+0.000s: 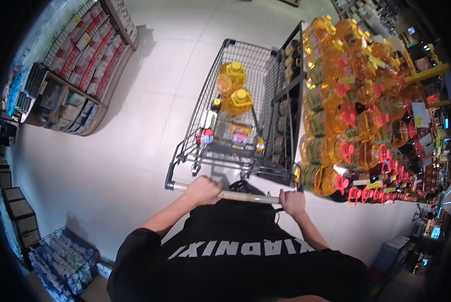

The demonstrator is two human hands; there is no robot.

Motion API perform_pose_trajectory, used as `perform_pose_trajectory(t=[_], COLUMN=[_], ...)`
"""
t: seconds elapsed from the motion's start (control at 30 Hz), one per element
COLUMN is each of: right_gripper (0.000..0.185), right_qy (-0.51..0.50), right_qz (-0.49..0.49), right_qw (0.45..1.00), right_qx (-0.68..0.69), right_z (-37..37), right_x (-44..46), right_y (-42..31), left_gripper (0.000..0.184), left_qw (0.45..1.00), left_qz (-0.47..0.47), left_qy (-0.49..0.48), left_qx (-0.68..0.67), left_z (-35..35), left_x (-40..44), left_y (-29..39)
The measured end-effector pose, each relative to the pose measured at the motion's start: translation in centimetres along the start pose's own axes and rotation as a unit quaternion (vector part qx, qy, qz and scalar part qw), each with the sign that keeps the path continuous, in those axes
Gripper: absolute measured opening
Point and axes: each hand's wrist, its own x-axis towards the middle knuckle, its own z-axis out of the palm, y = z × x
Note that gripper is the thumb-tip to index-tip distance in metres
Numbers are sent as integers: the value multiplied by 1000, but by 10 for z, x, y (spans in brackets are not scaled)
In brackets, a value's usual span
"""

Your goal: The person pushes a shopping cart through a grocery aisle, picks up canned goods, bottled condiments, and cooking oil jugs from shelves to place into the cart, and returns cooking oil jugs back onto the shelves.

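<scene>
My left hand [205, 191] is wrapped round the handlebar [250, 197] of a shopping cart, left of its middle. At the bar's right end, my right hand [292, 201] grips it too. Beyond the bar stretches the black wire cart [189, 132]. Two big jugs of yellow oil with yellow caps, a farther jug [234, 75] and a nearer jug [237, 102], stand in its basket. Closer to me lie a bottle with a dark neck and pale label [209, 120], a small red-and-white item [205, 137] and a pink-and-yellow packet [240, 136].
Along the cart's right side stands a display of several oil jugs [331, 118] with red and yellow handles. A shelf of red-and-white packages [87, 55] is at the upper left. A wire bin of blue-and-white packs [59, 261] sits at the lower left. Pale floor [135, 146] lies between.
</scene>
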Motion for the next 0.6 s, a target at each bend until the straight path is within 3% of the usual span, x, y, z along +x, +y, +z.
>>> perform_pose_trajectory(t=[0.4,0.6], right_gripper=[50,48], right_qy=[140,166], right_qz=[46,53], right_qw=[989,984], right_qx=[-1,15], right_z=[-41,-75], right_x=[119,200], right_y=[24,32], left_gripper=[27,36], left_qw=[999,998], left_qz=[-1,1], left_qy=[-24,-47], left_qx=[35,33], left_z=[-38,-62], left_x=[110,181], left_y=[-82,-147])
